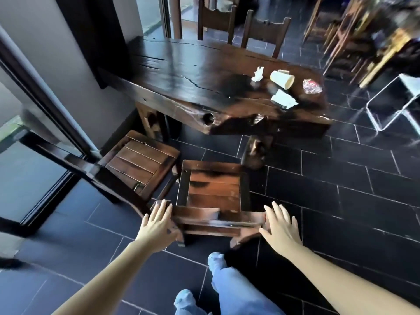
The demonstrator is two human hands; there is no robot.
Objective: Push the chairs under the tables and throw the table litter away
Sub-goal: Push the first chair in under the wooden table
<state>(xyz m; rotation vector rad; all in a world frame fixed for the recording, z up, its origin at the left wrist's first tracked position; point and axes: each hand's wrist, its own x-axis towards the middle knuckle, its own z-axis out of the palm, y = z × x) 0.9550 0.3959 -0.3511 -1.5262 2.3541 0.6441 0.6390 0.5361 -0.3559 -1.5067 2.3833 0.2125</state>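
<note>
A: Where is everything sitting, biggest first?

B: The long dark slab-wood bench is standing along the wall, with its litter lying at the right end. The small brown slatted wooden chair is standing on the black tiled floor, out from the bench and not yet under it. A second slatted wooden chair is sitting angled just beside it on the left.

A: And the hands?

B: The left hand and right hand are lying flat against the 2 ends of the chair's backrest, fingers straight and spread, curling round nothing.

A: What is worrying you?

B: The chair seems to be pointing at the bench's knotty stump leg, so pushed straight it could be knocking into it. Its left corner could be catching the neighbouring chair. With only flat palms, a hand could be slipping off. A jolt could also be rolling the white paper cup, lying on its side, toward the edge, near the white paper napkin, the crumpled clear wrapper and the crumpled white tissue.
</note>
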